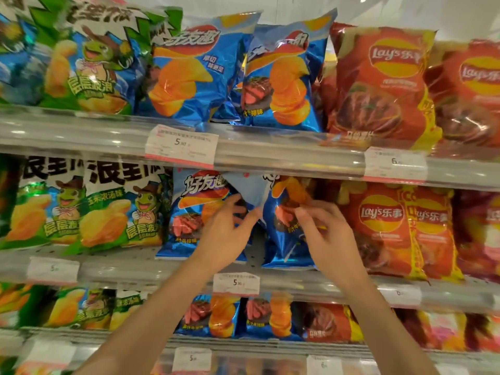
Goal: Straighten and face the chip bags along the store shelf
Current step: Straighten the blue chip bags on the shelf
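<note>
Here the store shelf [284,158] runs in three tiers, each with a clear front rail carrying price tags, and the bags are grouped by brand so that each column reads the same from top to bottom: green bags [89,209] at the left, blue in the middle, red bags [384,228] at the right. Most of them stand upright with the printed face forward, which is the look the task is after. The work sits in the middle tier, where two blue bags stand side by side with a gap between them; the left blue bag [189,212] faces out fairly squarely, while the right blue bag [284,234] leans and looks twisted, its top corner folded toward the gap, so its front is only partly shown. That is probably why both hands are there. The left hand [224,234] reaches into the gap with its fingers spread and lying against the inner edge of the left blue bag, a loose, open grip that seems meant to steady or nudge it. The right hand [324,234] has its fingertips pressed together, pinching the foil near the upper front of the right blue bag, likely to turn it face-on.
</note>
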`<state>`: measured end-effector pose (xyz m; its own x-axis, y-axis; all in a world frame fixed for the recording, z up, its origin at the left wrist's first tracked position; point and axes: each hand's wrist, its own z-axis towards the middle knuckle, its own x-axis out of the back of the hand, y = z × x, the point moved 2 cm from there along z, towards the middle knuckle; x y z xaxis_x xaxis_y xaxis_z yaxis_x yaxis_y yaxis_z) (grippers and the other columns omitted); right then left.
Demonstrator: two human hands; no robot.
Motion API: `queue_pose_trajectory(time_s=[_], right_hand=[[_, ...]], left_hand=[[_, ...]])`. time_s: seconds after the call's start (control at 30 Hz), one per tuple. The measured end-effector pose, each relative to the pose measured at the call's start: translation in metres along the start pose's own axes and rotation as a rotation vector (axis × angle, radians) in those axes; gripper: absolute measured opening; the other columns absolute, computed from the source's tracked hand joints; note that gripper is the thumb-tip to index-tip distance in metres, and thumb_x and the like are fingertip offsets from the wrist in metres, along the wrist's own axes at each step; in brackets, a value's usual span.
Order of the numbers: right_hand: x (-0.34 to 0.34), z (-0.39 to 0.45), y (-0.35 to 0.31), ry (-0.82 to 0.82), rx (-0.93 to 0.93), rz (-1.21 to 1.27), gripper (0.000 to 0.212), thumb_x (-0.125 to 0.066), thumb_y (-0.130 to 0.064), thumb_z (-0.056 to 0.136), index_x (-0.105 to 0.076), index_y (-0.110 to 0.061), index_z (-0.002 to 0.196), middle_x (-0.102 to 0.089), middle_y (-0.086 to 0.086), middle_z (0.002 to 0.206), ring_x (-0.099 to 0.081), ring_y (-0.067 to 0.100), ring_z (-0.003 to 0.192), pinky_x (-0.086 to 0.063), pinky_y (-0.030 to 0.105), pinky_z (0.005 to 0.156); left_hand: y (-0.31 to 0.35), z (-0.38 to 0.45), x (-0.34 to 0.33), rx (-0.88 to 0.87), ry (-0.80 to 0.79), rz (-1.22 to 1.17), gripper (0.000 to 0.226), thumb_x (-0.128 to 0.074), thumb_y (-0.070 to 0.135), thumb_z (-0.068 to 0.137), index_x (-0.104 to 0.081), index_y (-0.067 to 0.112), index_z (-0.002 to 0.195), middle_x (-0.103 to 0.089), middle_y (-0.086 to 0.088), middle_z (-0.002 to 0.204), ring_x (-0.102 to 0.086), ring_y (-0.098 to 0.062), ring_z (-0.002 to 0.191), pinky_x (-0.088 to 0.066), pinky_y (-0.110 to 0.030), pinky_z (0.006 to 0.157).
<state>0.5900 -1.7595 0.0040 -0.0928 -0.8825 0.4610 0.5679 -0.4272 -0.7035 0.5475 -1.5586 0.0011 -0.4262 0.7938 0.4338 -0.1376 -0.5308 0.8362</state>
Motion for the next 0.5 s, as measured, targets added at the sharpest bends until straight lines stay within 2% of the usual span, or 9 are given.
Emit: queue_pose_trajectory(time_s=[0.07,0.1,0.17,0.2,0.3,0.37,0.4,0.47,0.5], right_hand=[[0.006,0.004,0.004,0.020,-0.020,-0.015,0.017,-0.058,-0.041,0.098,-0.070,-0.030,0.096,-0.060,-0.006,0.114,-0.061,-0.002,0.100,-0.051,0.022,0.090],[0.008,0.008,0.008,0.050,-0.034,-0.055,0.019,-0.057,-0.041,0.098,-0.071,-0.027,0.098,-0.061,-0.003,0.114,-0.061,0.001,0.101,-0.050,0.024,0.093],[0.008,0.018,0.015,0.091,-0.029,-0.147,0.034,-0.054,-0.044,0.095,-0.070,-0.018,0.113,-0.064,0.003,0.117,-0.059,0.017,0.110,-0.048,0.040,0.099],[0.007,0.023,0.016,0.062,-0.051,-0.150,0.038,-0.055,-0.041,0.097,-0.065,-0.015,0.122,-0.064,0.006,0.119,-0.058,0.022,0.111,-0.046,0.042,0.100],[0.006,0.027,0.015,-0.050,-0.132,-0.055,0.041,-0.057,-0.030,0.100,-0.054,-0.014,0.138,-0.065,-0.001,0.104,-0.059,0.016,0.096,-0.044,0.027,0.085],[0.009,0.026,0.020,-0.035,-0.135,-0.051,0.030,-0.059,-0.030,0.099,-0.062,-0.017,0.126,-0.066,-0.005,0.090,-0.061,0.015,0.085,-0.046,0.029,0.077],[0.011,0.025,0.023,-0.025,-0.142,-0.046,0.020,-0.060,-0.032,0.098,-0.066,-0.018,0.112,-0.067,-0.005,0.084,-0.063,0.016,0.080,-0.049,0.032,0.074],[0.015,0.024,0.025,-0.036,-0.154,-0.022,0.024,-0.059,-0.037,0.098,-0.069,-0.018,0.088,-0.068,-0.004,0.071,-0.064,0.016,0.067,-0.052,0.033,0.065],[0.015,0.024,0.024,-0.051,-0.180,0.021,0.029,-0.059,-0.039,0.098,-0.070,-0.017,0.083,-0.067,-0.005,0.066,-0.062,0.017,0.061,-0.051,0.032,0.061]], left_hand=[[0.003,0.005,-0.007,0.076,-0.009,-0.078,0.065,-0.062,0.058,0.089,-0.041,0.028,0.142,-0.065,0.011,0.117,-0.062,-0.004,0.098,-0.050,-0.029,0.080],[0.005,0.006,-0.012,0.085,-0.017,-0.117,0.069,-0.065,0.058,0.088,-0.038,0.027,0.143,-0.063,0.014,0.116,-0.061,-0.003,0.100,-0.050,-0.029,0.082],[0.008,0.008,-0.023,0.066,-0.027,-0.194,0.077,-0.071,0.051,0.086,-0.032,0.026,0.147,-0.059,0.024,0.113,-0.059,0.002,0.102,-0.049,-0.028,0.089],[0.010,0.008,-0.027,0.067,-0.026,-0.221,0.082,-0.074,0.049,0.085,-0.028,0.026,0.148,-0.057,0.027,0.112,-0.059,0.001,0.104,-0.048,-0.026,0.090],[0.012,0.009,-0.035,0.089,0.001,-0.270,0.088,-0.080,0.044,0.080,-0.025,0.029,0.147,-0.055,0.023,0.112,-0.058,-0.008,0.111,-0.045,-0.019,0.084],[0.010,0.007,-0.033,0.084,0.007,-0.259,0.076,-0.082,0.038,0.080,-0.029,0.037,0.134,-0.054,0.027,0.106,-0.059,-0.007,0.103,-0.045,-0.015,0.077],[0.008,0.006,-0.031,0.085,-0.005,-0.261,0.073,-0.082,0.037,0.080,-0.030,0.039,0.131,-0.055,0.025,0.105,-0.061,-0.007,0.100,-0.048,-0.018,0.079],[0.002,0.003,-0.026,0.099,-0.057,-0.293,0.074,-0.083,0.034,0.079,-0.035,0.035,0.136,-0.061,0.013,0.106,-0.068,-0.014,0.095,-0.055,-0.034,0.088],[0.000,0.001,-0.024,0.104,-0.083,-0.311,0.075,-0.083,0.031,0.079,-0.036,0.034,0.138,-0.062,0.007,0.108,-0.071,-0.018,0.091,-0.056,-0.039,0.090]])
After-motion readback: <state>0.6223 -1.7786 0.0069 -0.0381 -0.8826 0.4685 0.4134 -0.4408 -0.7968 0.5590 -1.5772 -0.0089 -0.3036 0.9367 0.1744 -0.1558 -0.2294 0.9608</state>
